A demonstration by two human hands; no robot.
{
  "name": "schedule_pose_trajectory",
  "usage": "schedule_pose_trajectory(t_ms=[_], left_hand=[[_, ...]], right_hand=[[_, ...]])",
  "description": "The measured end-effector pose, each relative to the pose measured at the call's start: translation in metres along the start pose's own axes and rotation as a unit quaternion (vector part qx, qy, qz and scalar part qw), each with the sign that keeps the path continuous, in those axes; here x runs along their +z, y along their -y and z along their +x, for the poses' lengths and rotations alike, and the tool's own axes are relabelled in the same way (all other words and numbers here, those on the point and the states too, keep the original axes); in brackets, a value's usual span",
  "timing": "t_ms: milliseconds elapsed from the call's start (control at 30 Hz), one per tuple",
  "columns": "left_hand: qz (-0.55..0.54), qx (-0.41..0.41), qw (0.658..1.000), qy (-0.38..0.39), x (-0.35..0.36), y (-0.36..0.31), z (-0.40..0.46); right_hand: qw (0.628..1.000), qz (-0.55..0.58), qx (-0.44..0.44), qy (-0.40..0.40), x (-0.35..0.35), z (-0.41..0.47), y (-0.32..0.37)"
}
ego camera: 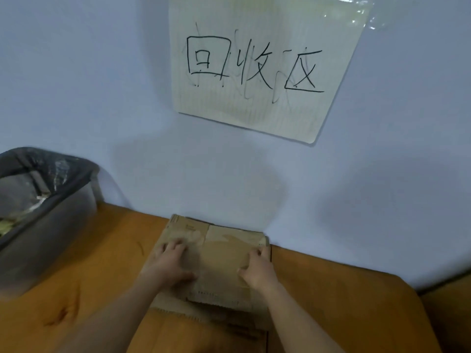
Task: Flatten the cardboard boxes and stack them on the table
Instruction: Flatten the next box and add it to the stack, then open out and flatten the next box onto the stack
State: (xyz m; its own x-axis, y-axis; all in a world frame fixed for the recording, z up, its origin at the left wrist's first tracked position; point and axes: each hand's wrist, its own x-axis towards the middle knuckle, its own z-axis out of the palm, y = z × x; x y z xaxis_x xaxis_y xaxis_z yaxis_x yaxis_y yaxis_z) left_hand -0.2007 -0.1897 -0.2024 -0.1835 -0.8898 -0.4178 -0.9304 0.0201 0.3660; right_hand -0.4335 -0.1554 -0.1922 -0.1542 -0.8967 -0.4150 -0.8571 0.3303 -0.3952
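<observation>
Flattened cardboard boxes (216,266): stacked on the wooden table (344,301), far edge set against the pale wall (102,85). Left hand (169,263): laid palm-down on the stack's left half, fingers spread and straight. Right hand (260,270): placed at the stack's right edge, fingers curled over that edge, thumb pressed on top. Grey lined bin (43,200): stood at left on the table. Handwritten paper sign (262,64): taped to the wall above.
</observation>
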Motion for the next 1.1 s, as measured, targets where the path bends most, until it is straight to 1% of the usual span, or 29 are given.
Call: schedule_pose_trajectory(t_ms=[67, 133, 267, 333, 400, 467, 600, 700, 800, 900, 1000, 1100], left_hand=[[0.022, 0.002, 0.999, 0.025, 0.011, 0.007, 0.004], [0.044, 0.007, 0.999, 0.028, 0.019, 0.009, 0.005], [0.095, 0.002, 0.995, 0.018, 0.019, 0.002, -0.002], [0.115, -0.005, 0.993, 0.003, 0.017, -0.004, -0.009], [0.111, 0.001, 0.993, -0.024, 0.009, -0.011, -0.02], [0.089, 0.021, 0.995, -0.049, -0.003, -0.019, -0.034], [0.032, 0.067, 0.996, -0.044, -0.033, -0.035, -0.072], [0.027, 0.098, 0.994, -0.038, -0.058, -0.047, -0.109], [0.042, 0.143, 0.989, -0.02, -0.072, -0.059, -0.152], [0.06, 0.176, 0.982, 0.012, -0.071, -0.067, -0.194], [0.067, 0.193, 0.977, 0.059, -0.059, -0.068, -0.234], [0.07, 0.24, 0.959, 0.135, -0.047, -0.061, -0.264]], right_hand=[[0.999, -0.052, 0.004, 0.01, 0.007, 0.003, -0.003], [0.995, -0.093, 0.015, 0.023, 0.011, 0.004, -0.006], [0.992, -0.107, 0.019, 0.062, 0.007, -0.002, -0.007], [0.99, -0.119, 0.005, 0.076, 0.001, -0.009, -0.005], [0.99, -0.126, -0.02, 0.058, -0.012, -0.023, -0.003], [0.99, -0.131, -0.038, 0.024, -0.027, -0.04, -0.001], [0.993, -0.092, -0.05, -0.047, -0.062, -0.082, 0.004], [0.991, -0.096, -0.057, -0.07, -0.085, -0.12, 0.015], [0.988, -0.111, -0.066, -0.09, -0.096, -0.16, 0.028], [0.987, -0.099, -0.084, -0.093, -0.092, -0.201, 0.041], [0.985, -0.122, -0.101, -0.065, -0.075, -0.243, 0.054], [0.986, -0.128, -0.104, -0.03, -0.054, -0.28, 0.059]])
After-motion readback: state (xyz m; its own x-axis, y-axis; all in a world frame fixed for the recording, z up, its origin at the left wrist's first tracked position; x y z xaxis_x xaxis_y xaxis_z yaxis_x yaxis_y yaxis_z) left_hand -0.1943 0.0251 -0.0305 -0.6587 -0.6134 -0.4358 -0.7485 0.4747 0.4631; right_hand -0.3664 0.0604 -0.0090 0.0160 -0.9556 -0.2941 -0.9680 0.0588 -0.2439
